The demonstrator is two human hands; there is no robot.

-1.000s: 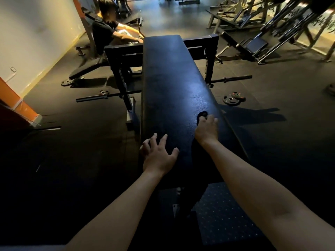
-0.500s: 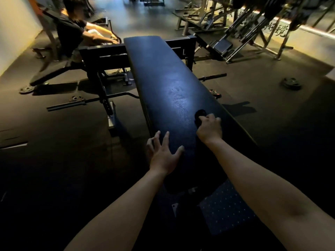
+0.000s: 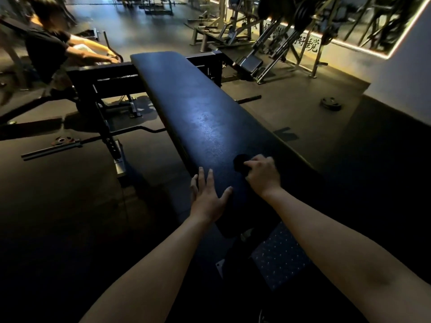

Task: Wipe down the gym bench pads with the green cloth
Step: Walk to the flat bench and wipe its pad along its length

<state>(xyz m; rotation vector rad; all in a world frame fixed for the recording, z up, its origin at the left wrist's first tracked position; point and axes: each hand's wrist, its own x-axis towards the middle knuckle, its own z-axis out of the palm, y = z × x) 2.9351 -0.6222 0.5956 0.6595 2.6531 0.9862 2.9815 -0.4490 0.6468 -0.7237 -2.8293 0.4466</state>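
Observation:
A long dark bench pad (image 3: 198,108) runs away from me toward the upper left. My right hand (image 3: 262,174) rests on its near right part, fingers curled round a bunched cloth (image 3: 240,162) that looks black in the dim light; only a small rounded part of it shows past my knuckles. Flat on the pad's near left edge lies my left hand (image 3: 207,198), fingers spread and straight, holding nothing.
A black rack frame (image 3: 102,75) crosses behind the bench. A barbell (image 3: 70,145) lies on the floor at left, a weight plate (image 3: 331,104) at right. A person (image 3: 49,54) sits at a machine at far left. More machines (image 3: 268,52) stand at the back right.
The view has swung right, so the bench now angles toward the upper left. Both hands stay at about the same place on the near end of the pad.

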